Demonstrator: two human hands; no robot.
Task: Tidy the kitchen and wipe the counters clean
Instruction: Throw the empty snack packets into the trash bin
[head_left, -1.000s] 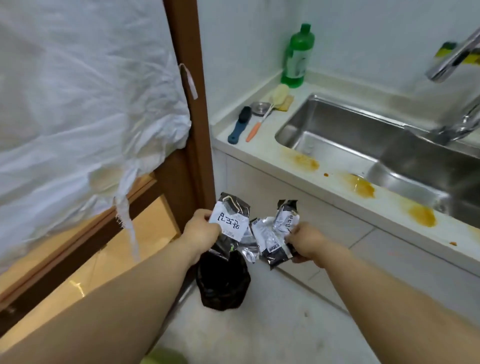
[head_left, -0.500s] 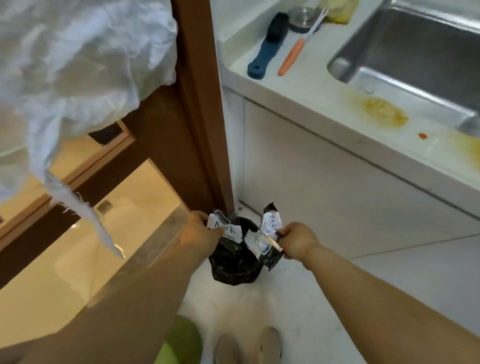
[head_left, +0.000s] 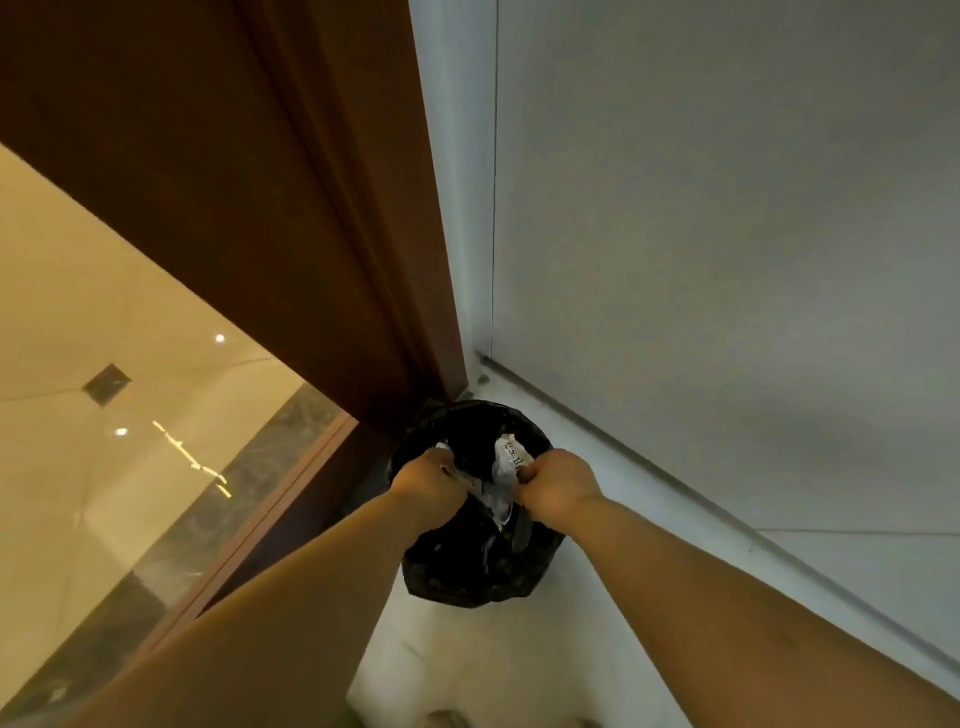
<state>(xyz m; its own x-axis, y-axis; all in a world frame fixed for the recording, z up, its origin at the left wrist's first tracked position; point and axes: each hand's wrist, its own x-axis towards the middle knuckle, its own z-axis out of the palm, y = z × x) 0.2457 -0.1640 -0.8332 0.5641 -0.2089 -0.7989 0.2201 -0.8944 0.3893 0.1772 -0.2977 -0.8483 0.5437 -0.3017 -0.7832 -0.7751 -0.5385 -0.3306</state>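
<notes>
A black plastic bin bag sits on the pale floor in the corner, against the dark brown wooden door frame and just beside the grey-white cabinet panel. Over the bag's mouth, the left hand grips one crumpled silver-and-black foil wrapper (mostly hidden), and the right hand pinches another with a white label.

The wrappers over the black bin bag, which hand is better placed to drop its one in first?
Probably the right hand: its wrapper already hangs inside the black bin bag mouth, while the left hand sits at the near rim.
</notes>
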